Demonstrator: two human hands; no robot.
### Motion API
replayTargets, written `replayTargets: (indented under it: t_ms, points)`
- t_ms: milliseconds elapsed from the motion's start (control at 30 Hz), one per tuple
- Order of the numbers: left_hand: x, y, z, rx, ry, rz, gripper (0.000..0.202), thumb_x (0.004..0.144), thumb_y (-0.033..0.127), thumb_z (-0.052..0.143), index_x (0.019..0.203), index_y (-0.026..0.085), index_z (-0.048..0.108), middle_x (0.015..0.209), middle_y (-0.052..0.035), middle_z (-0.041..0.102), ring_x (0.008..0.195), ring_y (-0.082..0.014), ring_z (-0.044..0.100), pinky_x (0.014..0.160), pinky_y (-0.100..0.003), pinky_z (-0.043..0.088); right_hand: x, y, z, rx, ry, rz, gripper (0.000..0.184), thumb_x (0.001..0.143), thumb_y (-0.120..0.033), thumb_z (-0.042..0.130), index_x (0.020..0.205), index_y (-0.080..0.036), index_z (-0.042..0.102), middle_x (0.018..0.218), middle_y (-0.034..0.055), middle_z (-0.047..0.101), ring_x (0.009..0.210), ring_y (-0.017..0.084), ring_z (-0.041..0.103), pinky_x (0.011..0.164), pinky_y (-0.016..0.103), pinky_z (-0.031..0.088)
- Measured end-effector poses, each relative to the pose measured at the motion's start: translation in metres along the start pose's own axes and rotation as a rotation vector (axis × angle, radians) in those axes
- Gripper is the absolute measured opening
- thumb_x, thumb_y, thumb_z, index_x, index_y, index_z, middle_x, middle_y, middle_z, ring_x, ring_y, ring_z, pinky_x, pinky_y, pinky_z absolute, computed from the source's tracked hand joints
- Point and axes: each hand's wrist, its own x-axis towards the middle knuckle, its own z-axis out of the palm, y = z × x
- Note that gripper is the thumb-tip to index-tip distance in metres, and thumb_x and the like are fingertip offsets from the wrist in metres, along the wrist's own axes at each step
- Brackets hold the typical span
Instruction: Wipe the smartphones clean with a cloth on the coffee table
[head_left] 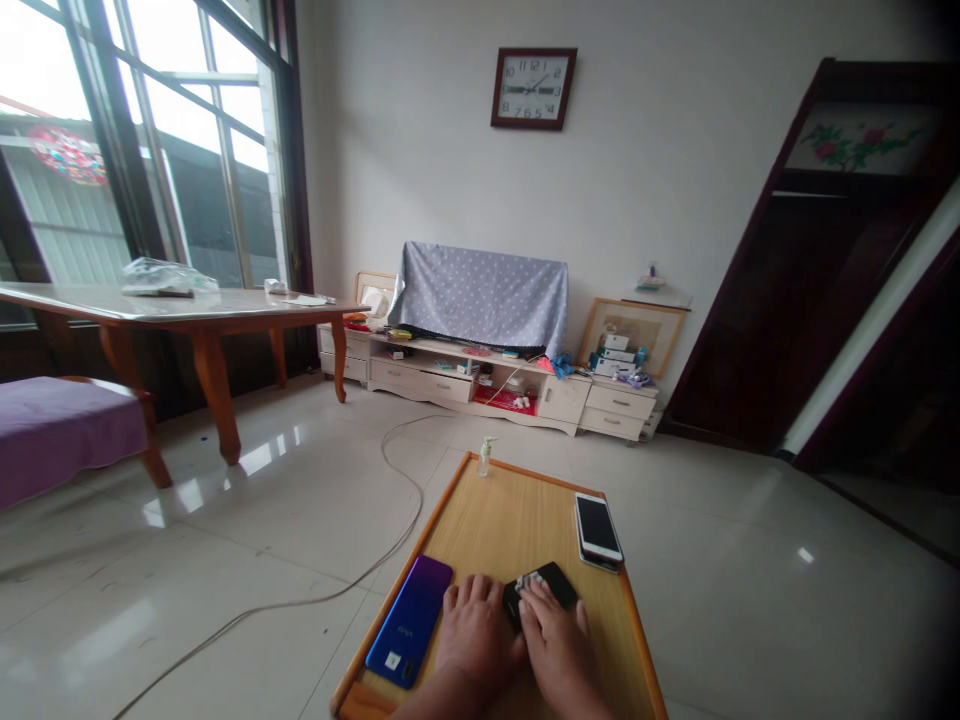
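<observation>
A black phone (pixel 561 580) lies at an angle on the small wooden table (pixel 517 505). My right hand (pixel 556 632) is over it, fingers pressing a crumpled grey-and-white cloth (pixel 529 580) against its surface. Just left of the phone, my left hand (pixel 478 625) lies palm down on the wood with its fingers stretched forward. Its thumb side reaches the phone's near edge; whether it grips there is hidden. To the left of that hand is a blue-purple phone (pixel 410 620), back side up.
A white phone (pixel 598 527) lies on another dark device at the table's right edge. A small pump bottle (pixel 484 458) stands at the far left corner. Along the floor at left runs a cable (pixel 330 597). Beyond are a low white cabinet (pixel 424 382) and a larger table (pixel 247 308).
</observation>
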Motion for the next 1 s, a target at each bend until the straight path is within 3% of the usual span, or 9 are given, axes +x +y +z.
replayTargets:
  t_ms: [233, 467, 600, 800, 1000]
  points:
    - [0.000, -0.002, 0.005, -0.019, 0.026, -0.016, 0.056, 0.070, 0.057, 0.055, 0.118, 0.030, 0.058, 0.124, -0.0061, 0.055, 0.124, -0.0309, 0.040, 0.109, -0.045, 0.022, 0.011, 0.022, -0.007, -0.054, 0.098, 0.162, 0.047, 0.100, -0.041, 0.029, 0.134, -0.030, 0.058, 0.147, 0.0064, 0.049, 0.140, 0.029, 0.038, 0.113, 0.066, 0.019]
    - [0.001, -0.001, 0.007, -0.016, 0.043, -0.002, 0.049, 0.077, 0.061, 0.047, 0.113, 0.031, 0.060, 0.119, -0.0059, 0.058, 0.118, -0.0291, 0.044, 0.107, -0.044, 0.024, -0.003, 0.012, 0.011, -0.034, 0.047, 0.004, 0.046, 0.100, -0.042, 0.031, 0.138, -0.031, 0.055, 0.147, 0.0044, 0.049, 0.141, 0.027, 0.036, 0.116, 0.061, 0.014]
    - [0.000, 0.001, 0.002, -0.012, 0.002, -0.010, 0.056, 0.072, 0.059, 0.052, 0.120, 0.031, 0.057, 0.125, -0.0064, 0.056, 0.123, -0.0309, 0.041, 0.109, -0.045, 0.022, 0.003, 0.020, -0.001, -0.012, 0.054, 0.049, 0.045, 0.100, -0.040, 0.028, 0.132, -0.036, 0.059, 0.146, 0.0024, 0.051, 0.139, 0.027, 0.039, 0.114, 0.066, 0.014]
    - [-0.002, 0.007, -0.009, 0.028, -0.056, -0.032, 0.055, 0.073, 0.056, 0.053, 0.122, 0.030, 0.057, 0.129, -0.0067, 0.054, 0.125, -0.0302, 0.041, 0.109, -0.045, 0.023, 0.015, 0.021, -0.014, -0.060, 0.081, 0.162, 0.047, 0.098, -0.040, 0.030, 0.135, -0.029, 0.058, 0.147, 0.0077, 0.049, 0.140, 0.028, 0.038, 0.113, 0.064, 0.020]
    - [-0.001, 0.006, -0.004, 0.020, -0.027, -0.022, 0.053, 0.081, 0.061, 0.042, 0.121, 0.031, 0.058, 0.126, -0.0072, 0.056, 0.121, -0.0293, 0.044, 0.107, -0.044, 0.025, 0.003, -0.003, -0.005, -0.002, -0.001, -0.030, 0.044, 0.100, -0.039, 0.030, 0.133, -0.033, 0.059, 0.146, 0.0031, 0.051, 0.140, 0.024, 0.038, 0.117, 0.058, 0.014]
